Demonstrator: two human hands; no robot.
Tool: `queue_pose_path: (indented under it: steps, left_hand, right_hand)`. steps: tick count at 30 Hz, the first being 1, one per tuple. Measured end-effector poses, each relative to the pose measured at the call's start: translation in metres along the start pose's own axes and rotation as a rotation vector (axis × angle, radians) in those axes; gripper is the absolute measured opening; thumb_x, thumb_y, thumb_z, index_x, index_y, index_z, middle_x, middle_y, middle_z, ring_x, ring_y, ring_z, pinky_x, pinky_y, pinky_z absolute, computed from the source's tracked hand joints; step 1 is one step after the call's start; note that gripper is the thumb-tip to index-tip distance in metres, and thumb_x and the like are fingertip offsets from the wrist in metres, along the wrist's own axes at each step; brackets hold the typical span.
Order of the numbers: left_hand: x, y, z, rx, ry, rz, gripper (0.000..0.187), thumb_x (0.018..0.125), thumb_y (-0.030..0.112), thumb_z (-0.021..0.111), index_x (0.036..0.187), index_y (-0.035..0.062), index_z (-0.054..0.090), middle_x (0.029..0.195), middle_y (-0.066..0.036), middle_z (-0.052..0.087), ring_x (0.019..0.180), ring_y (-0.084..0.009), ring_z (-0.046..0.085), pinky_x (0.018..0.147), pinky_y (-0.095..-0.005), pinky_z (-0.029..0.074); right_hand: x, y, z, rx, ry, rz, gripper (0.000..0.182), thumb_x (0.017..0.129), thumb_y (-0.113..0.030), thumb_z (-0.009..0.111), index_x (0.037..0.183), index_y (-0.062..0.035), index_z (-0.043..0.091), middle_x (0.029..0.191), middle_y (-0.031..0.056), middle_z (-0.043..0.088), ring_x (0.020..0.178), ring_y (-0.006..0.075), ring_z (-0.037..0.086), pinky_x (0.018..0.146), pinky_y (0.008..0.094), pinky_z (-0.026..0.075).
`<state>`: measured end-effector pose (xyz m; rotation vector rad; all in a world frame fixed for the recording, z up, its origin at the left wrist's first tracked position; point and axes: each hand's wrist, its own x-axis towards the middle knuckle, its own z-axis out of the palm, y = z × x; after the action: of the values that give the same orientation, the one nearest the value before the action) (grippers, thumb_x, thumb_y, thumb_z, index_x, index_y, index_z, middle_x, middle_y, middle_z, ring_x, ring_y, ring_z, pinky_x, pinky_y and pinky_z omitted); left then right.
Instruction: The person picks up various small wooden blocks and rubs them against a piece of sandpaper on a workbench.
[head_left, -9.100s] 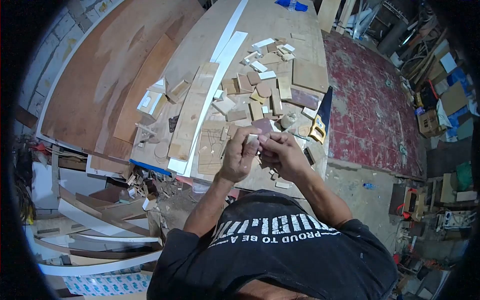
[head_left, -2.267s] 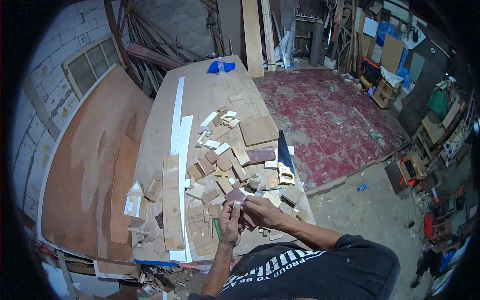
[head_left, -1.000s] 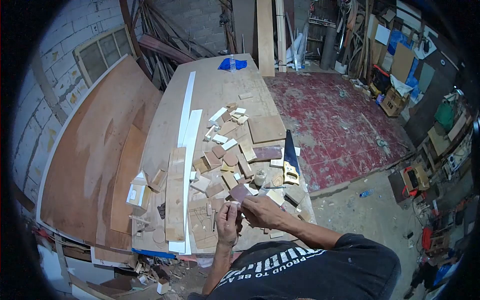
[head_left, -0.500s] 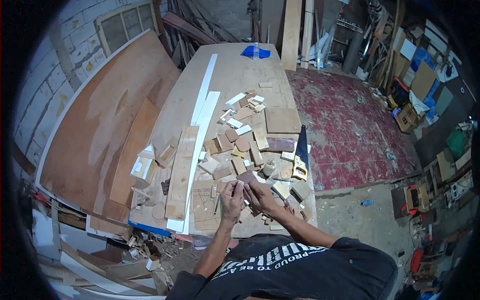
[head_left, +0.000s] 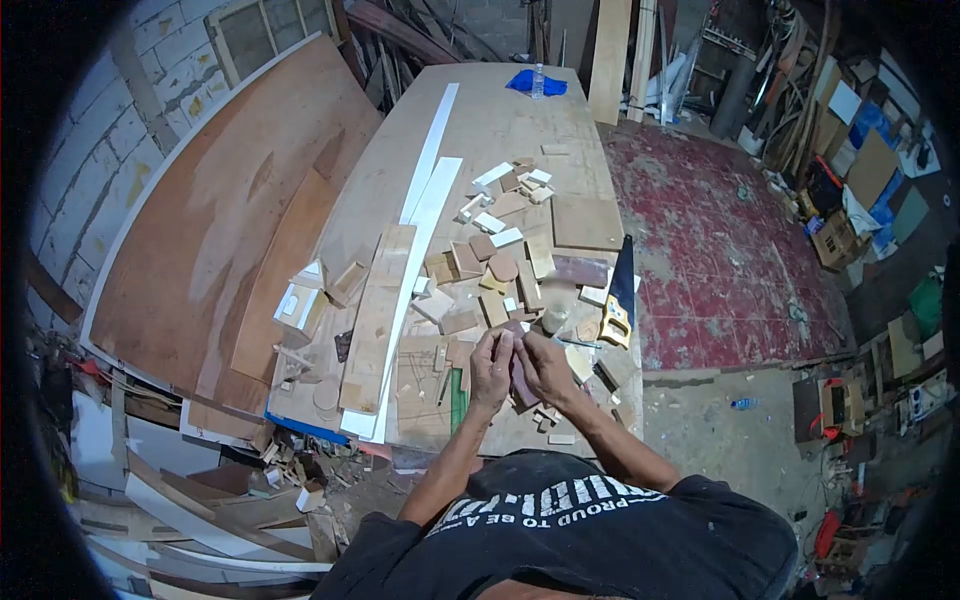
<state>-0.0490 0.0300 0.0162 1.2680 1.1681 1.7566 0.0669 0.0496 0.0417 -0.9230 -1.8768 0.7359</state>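
My left hand (head_left: 491, 370) and my right hand (head_left: 545, 368) meet over the near part of the wooden table (head_left: 400, 135). The fingers of both are bent and pressed together. Between them is a strip of dark reddish sandpaper (head_left: 521, 385), its lower end hanging below my right hand. Anything small inside the fingertips is hidden. Left of my hands are a green strip (head_left: 459, 396) and a pencil (head_left: 443, 388) on a marked board. Wood offcuts and a pale jar (head_left: 553, 318) lie just beyond my right hand.
A handsaw (head_left: 617, 310) lies at the table's right edge. Long white strips (head_left: 425, 230) and a plank (head_left: 378, 310) run along the left. Small wooden models (head_left: 300, 305) stand at the left edge. A bottle (head_left: 538, 82) on blue cloth is at the far end.
Both hands have moved slightly up and right in the view, staying together. The reddish sheet now hangs down between them instead of showing above the fingers. The whole view has shifted.
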Motion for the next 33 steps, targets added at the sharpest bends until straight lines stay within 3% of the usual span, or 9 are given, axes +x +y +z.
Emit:
queue_pose_path:
  steps: [2, 7, 11, 17, 19, 24, 26, 30, 33]
  left_hand:
    - [-0.002, 0.010, -0.004, -0.068, -0.048, -0.141, 0.021, 0.099, 0.027, 0.052, 0.098, 0.0070, 0.058, 0.068, 0.007, 0.048, 0.047, 0.0017, 0.034, 0.039, -0.0173, 0.025]
    - [-0.004, 0.034, -0.012, -0.218, -0.072, -0.462, 0.022, 0.100, 0.029, 0.052, 0.100, 0.0070, 0.057, 0.063, 0.008, 0.042, 0.044, 0.0016, 0.033, 0.038, -0.0160, 0.024]
    - [-0.008, 0.007, -0.002, -0.264, 0.014, -0.299, 0.026, 0.101, 0.031, 0.049, 0.095, 0.0067, 0.058, 0.064, 0.007, 0.043, 0.043, 0.0004, 0.034, 0.036, -0.0159, 0.024]
    - [-0.002, 0.039, -0.010, -0.387, -0.065, -0.511, 0.027, 0.101, 0.032, 0.049, 0.095, 0.0087, 0.060, 0.069, 0.007, 0.048, 0.044, 0.0010, 0.033, 0.038, -0.0169, 0.024]
    - [0.005, 0.037, -0.007, -0.214, -0.029, -0.324, 0.021, 0.100, 0.028, 0.050, 0.100, 0.0086, 0.059, 0.065, 0.008, 0.043, 0.046, 0.0001, 0.033, 0.038, -0.0175, 0.023]
    - [0.017, 0.027, -0.059, -0.783, 0.344, -0.537, 0.025, 0.100, 0.032, 0.050, 0.099, 0.0077, 0.056, 0.068, 0.006, 0.044, 0.050, -0.0002, 0.037, 0.039, -0.0172, 0.026]
    - [0.018, 0.036, -0.066, -0.336, 0.074, -0.437, 0.029, 0.099, 0.033, 0.050, 0.110, 0.0069, 0.056, 0.070, 0.005, 0.044, 0.051, -0.0010, 0.038, 0.041, -0.0171, 0.029]
    - [0.014, 0.042, -0.031, -0.184, -0.070, -0.456, 0.045, 0.095, 0.023, 0.052, 0.134, 0.0003, 0.042, 0.078, -0.001, 0.052, 0.053, -0.0040, 0.048, 0.038, -0.0169, 0.034]
    - [0.011, 0.044, -0.020, 0.057, -0.142, -0.223, 0.042, 0.093, 0.014, 0.055, 0.131, -0.0015, 0.044, 0.085, -0.003, 0.056, 0.057, -0.0051, 0.053, 0.038, -0.0177, 0.039]
  right_hand:
    - [0.011, -0.013, -0.017, -0.059, -0.028, -0.148, 0.017, 0.092, -0.013, 0.057, 0.082, 0.0004, 0.052, 0.067, 0.0206, 0.053, 0.060, 0.0384, 0.054, 0.053, 0.0418, 0.041]
    - [-0.002, 0.003, 0.008, 0.026, 0.032, 0.056, 0.024, 0.093, -0.016, 0.056, 0.078, 0.0008, 0.049, 0.065, 0.0211, 0.050, 0.059, 0.0386, 0.052, 0.053, 0.0433, 0.038]
    - [0.004, -0.016, -0.007, -0.063, -0.024, -0.025, 0.021, 0.093, -0.015, 0.056, 0.079, -0.0002, 0.052, 0.068, 0.0213, 0.053, 0.060, 0.0391, 0.053, 0.054, 0.0436, 0.040]
    - [0.006, -0.006, -0.009, 0.006, -0.044, -0.106, 0.013, 0.090, -0.009, 0.058, 0.082, -0.0005, 0.053, 0.068, 0.0185, 0.052, 0.061, 0.0376, 0.055, 0.054, 0.0412, 0.042]
    - [0.007, -0.012, -0.005, -0.099, 0.047, -0.177, 0.012, 0.090, -0.008, 0.058, 0.083, 0.0000, 0.052, 0.066, 0.0182, 0.051, 0.060, 0.0362, 0.054, 0.053, 0.0397, 0.041]
    - [0.006, 0.018, -0.080, -0.117, 0.183, 0.073, 0.024, 0.096, -0.007, 0.052, 0.073, 0.0009, 0.048, 0.060, 0.0070, 0.044, 0.053, 0.0148, 0.038, 0.050, 0.0307, 0.034]
    - [0.010, 0.001, -0.088, -0.076, 0.088, 0.093, 0.021, 0.096, -0.009, 0.053, 0.079, 0.0023, 0.053, 0.064, 0.0089, 0.049, 0.057, 0.0139, 0.045, 0.053, 0.0298, 0.037]
    - [0.015, -0.022, -0.063, 0.062, -0.004, 0.052, 0.010, 0.094, -0.007, 0.056, 0.092, 0.0019, 0.060, 0.071, 0.0093, 0.055, 0.062, 0.0131, 0.049, 0.057, 0.0274, 0.039]
    - [0.019, -0.027, -0.047, -0.009, -0.011, -0.075, 0.007, 0.091, -0.004, 0.060, 0.092, 0.0024, 0.060, 0.070, 0.0081, 0.053, 0.057, 0.0114, 0.044, 0.052, 0.0255, 0.036]
